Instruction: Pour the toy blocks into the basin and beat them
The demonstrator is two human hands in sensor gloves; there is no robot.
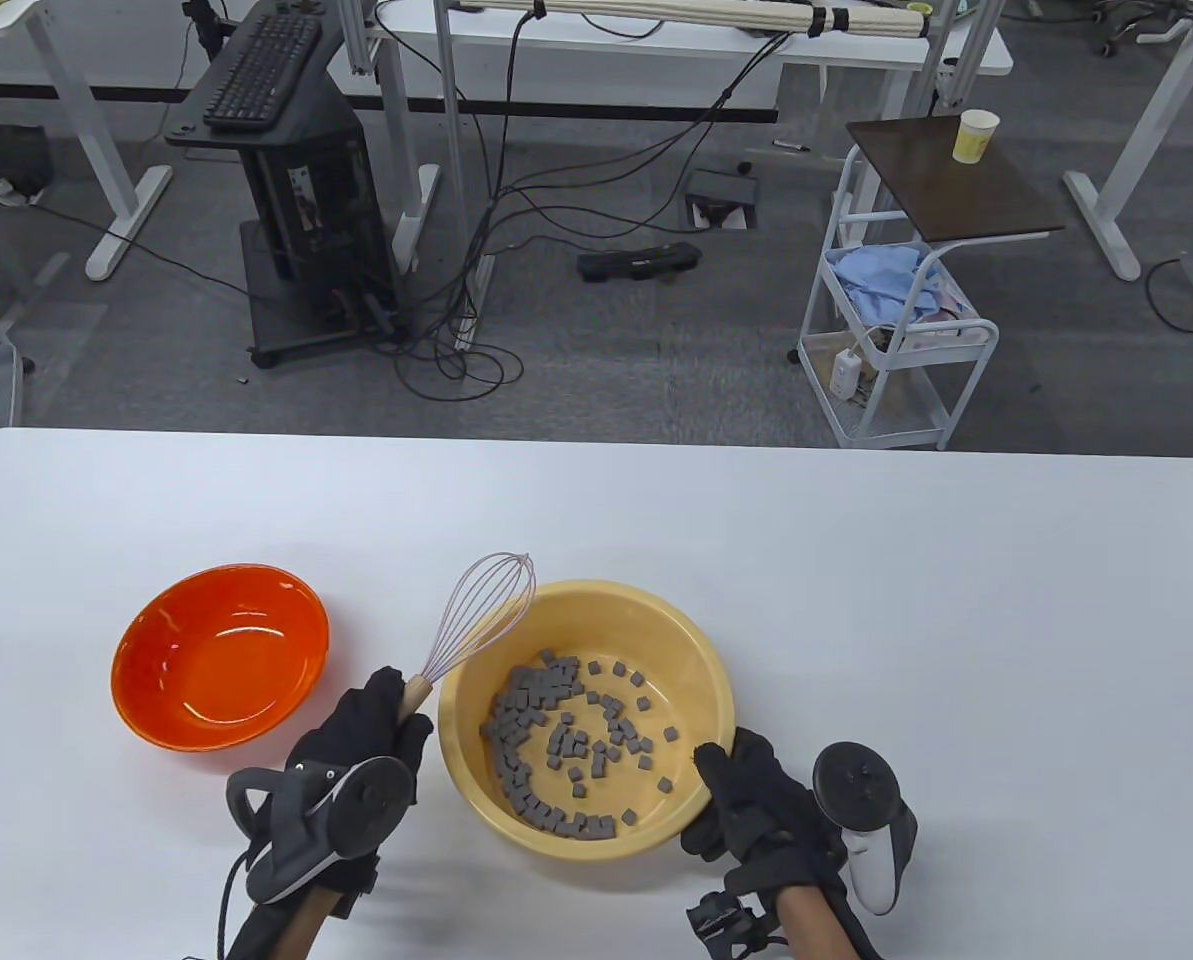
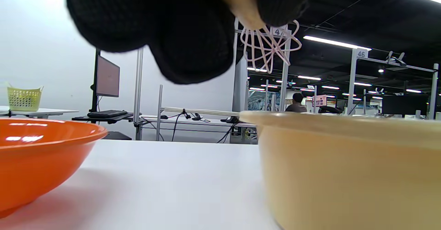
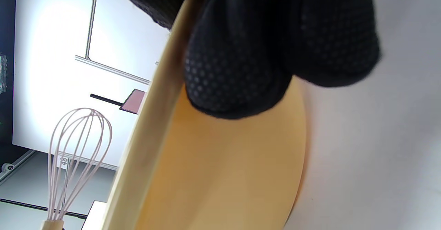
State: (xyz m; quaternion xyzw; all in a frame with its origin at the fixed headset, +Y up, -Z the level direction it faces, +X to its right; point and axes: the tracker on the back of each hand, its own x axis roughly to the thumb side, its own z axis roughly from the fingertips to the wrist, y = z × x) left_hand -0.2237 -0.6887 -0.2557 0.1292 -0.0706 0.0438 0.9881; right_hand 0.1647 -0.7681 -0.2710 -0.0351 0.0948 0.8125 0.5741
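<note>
At the far left of the white surface [image 1: 856, 560], well apart from any fingers, 1 orange bowl [image 1: 221, 655] stands upright; the table view shows nothing inside it. To its right, the left hand [image 1: 371, 730] has its fingers [image 1: 381, 695] curled round the wooden handle of the whisk [image 1: 481, 620], holding it. The wire head points away from the fingers, up and to the right, and hangs over the far left rim of the yellow basin [image 1: 701, 650]. The left wrist view shows the wires [image 2: 270, 45] raised above the basin's rim level, clear of it. Just right of these fingers sits the basin, upright on the surface. The grey toy blocks [image 1: 566, 735] lie inside it, heaped along the left and near wall and scattered loosely across the middle. At the basin's near right edge, the right hand [image 1: 766, 810] grips the rim: the thumb lies over the rim on the inside, and the right wrist view shows the other fingers [image 3: 237, 68] curled against the outer wall. Beyond the surface, on the floor, stand 1 keyboard stand [image 1: 276, 150] and 1 white trolley [image 1: 896, 320].
</note>
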